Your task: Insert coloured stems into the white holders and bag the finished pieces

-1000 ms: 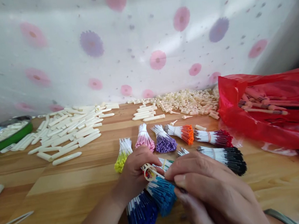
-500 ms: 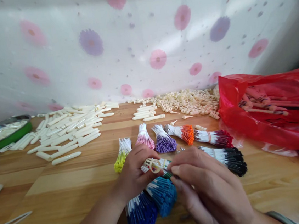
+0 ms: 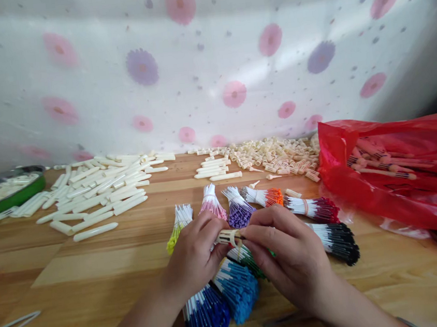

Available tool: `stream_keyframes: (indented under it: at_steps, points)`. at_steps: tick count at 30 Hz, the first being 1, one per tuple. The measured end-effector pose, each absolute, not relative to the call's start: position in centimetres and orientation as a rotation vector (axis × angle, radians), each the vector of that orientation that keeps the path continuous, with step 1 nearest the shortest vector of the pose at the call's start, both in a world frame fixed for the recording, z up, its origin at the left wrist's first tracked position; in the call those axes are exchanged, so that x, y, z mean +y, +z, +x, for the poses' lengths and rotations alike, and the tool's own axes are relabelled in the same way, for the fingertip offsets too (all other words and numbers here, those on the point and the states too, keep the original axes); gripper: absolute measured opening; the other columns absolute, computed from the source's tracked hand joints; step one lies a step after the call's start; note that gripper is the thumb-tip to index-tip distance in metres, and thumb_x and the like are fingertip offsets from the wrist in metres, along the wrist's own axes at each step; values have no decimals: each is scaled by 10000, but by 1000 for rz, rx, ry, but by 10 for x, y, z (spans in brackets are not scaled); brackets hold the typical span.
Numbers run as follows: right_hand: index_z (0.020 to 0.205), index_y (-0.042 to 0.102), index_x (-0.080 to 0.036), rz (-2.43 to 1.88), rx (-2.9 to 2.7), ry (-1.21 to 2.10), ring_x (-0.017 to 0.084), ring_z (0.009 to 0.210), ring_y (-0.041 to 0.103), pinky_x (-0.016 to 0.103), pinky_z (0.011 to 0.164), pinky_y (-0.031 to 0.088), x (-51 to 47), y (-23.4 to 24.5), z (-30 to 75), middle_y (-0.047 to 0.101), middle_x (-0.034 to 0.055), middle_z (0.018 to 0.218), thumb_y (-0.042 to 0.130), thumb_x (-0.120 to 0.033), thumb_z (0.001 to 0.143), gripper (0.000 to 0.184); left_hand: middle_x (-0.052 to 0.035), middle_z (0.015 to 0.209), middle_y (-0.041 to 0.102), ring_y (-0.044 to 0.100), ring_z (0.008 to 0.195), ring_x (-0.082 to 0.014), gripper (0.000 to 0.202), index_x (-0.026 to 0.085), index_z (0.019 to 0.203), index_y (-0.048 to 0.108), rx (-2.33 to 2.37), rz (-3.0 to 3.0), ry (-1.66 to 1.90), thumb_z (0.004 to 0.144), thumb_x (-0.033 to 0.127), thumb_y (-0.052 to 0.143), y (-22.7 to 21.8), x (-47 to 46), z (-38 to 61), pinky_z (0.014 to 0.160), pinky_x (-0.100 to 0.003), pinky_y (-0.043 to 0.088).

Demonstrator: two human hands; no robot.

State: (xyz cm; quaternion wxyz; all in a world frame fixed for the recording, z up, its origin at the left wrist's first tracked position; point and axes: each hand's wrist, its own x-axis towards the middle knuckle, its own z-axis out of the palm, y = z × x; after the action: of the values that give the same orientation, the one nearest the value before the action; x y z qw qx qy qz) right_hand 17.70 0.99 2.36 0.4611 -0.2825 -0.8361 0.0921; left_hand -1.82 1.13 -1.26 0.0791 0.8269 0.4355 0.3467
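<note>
My left hand (image 3: 194,252) is closed around a cream slotted pen piece (image 3: 229,237), whose open ring end points right. At that end my right hand (image 3: 290,255) pinches a thin, dark pen refill (image 3: 243,238), mostly hidden by the fingertips. Below the hands lie bundles of white refills with coloured ends: dark blue (image 3: 206,318), light blue (image 3: 237,291) and green (image 3: 248,259). Behind them are yellow (image 3: 178,225), pink (image 3: 212,203), purple (image 3: 239,208) and orange (image 3: 263,197) bundles. Dark red (image 3: 313,208) and black (image 3: 335,242) ones sit on the right.
Cream pen barrels (image 3: 100,191) are heaped at left, beside a green-rimmed bowl (image 3: 11,198) of white pieces. Slotted pieces (image 3: 275,152) form a pile at the back. A red plastic bag (image 3: 345,176) with assembled pens lies at right. A floral sheet (image 3: 111,107) hangs behind.
My right hand has moved up and left, bringing its fingertips to the ring end of the slotted piece. That piece has turned so its slotted side shows more.
</note>
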Motion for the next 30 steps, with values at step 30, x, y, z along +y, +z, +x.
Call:
stream_keyframes:
  at_steps: [30]
  points:
    - [653, 619, -164, -945, -1444, 1246, 108, 582, 475, 208, 513, 381, 17, 6, 159, 531, -13, 610, 640, -257, 756, 140, -62, 697, 601, 563, 682, -226, 235, 173, 784, 592, 1813, 2836, 942, 917, 251, 416, -5, 4, -7, 628, -341, 449]
